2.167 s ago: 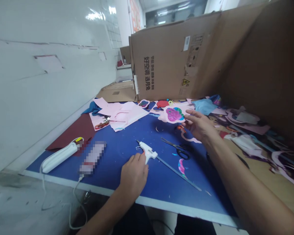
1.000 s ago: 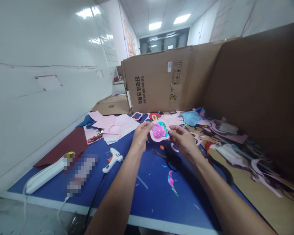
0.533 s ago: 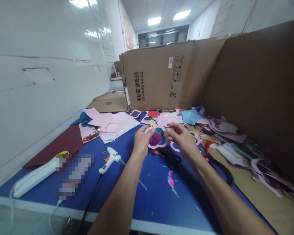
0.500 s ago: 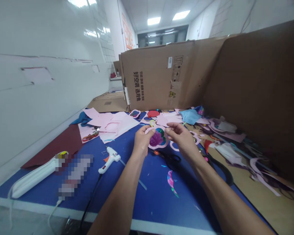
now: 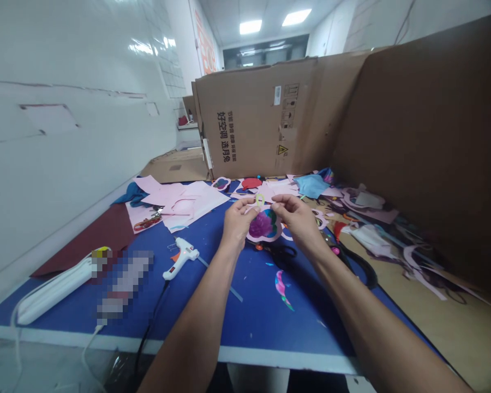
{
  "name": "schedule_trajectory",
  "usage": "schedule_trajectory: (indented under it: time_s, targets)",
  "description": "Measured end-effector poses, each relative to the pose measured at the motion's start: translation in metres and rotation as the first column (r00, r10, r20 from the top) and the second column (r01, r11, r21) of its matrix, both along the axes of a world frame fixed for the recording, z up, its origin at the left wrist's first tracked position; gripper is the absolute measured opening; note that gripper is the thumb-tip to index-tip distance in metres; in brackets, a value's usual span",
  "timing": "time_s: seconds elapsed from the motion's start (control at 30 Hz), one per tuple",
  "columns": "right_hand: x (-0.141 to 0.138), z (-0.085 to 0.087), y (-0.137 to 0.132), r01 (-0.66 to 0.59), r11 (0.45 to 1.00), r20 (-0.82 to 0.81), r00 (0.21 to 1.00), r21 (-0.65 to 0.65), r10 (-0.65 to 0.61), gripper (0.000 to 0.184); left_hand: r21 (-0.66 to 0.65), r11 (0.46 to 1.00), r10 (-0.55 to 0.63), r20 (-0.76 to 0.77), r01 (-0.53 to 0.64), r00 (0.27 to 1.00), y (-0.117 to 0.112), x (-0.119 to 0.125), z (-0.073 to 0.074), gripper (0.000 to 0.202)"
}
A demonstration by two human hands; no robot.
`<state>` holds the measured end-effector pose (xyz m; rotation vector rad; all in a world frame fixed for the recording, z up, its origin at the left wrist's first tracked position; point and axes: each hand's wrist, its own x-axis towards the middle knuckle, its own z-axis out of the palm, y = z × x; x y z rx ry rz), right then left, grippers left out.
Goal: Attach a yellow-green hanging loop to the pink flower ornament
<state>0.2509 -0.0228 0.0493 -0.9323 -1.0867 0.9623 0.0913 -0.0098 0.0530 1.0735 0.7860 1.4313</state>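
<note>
A flower-shaped piece with a pink rim and a shiny purple and teal centre [image 5: 263,225] is held up over the blue table [image 5: 253,322]. My left hand [image 5: 238,221] pinches its left edge between thumb and fingers. On its upper right edge, my right hand [image 5: 292,215] closes with thumb and fingertips. A small yellow loop [image 5: 260,200] shows at the top of the piece, between the hands. Black-handled scissors [image 5: 284,251] lie on the table just below the piece, partly hidden by it.
A white glue gun [image 5: 180,258] lies left of my forearms. Pink sheets [image 5: 184,202] cover the back left. A tall cardboard panel [image 5: 253,120] stands behind. Scraps [image 5: 372,240] pile up at the right. A shiny pink offcut [image 5: 280,284] lies in front.
The view has shifted slightly. The flower-shaped piece is tilted up more, and the yellow loop shows more clearly between my hands. Both hands keep their hold.
</note>
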Motion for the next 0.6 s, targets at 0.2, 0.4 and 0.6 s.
schedule_trajectory:
  time_s: [0.2, 0.4, 0.6]
  targets:
    - [-0.002, -0.003, 0.002, -0.012, 1.000, 0.006, 1.000, 0.028, 0.012, 0.046, 0.019, 1.000, 0.017, -0.021, -0.016, 1.000, 0.002, 0.002, -0.003, 0.044]
    - [-0.003, -0.007, -0.002, 0.003, 1.000, 0.031, 1.000, -0.017, -0.003, 0.044, 0.024, 0.999, 0.040, -0.039, -0.039, 0.998, 0.004, 0.003, -0.012, 0.037]
    - [-0.004, -0.012, 0.001, 0.031, 0.999, 0.061, 0.998, -0.019, -0.030, 0.043, 0.013, 1.000, 0.022, -0.045, -0.021, 0.999, 0.003, 0.002, -0.013, 0.037]
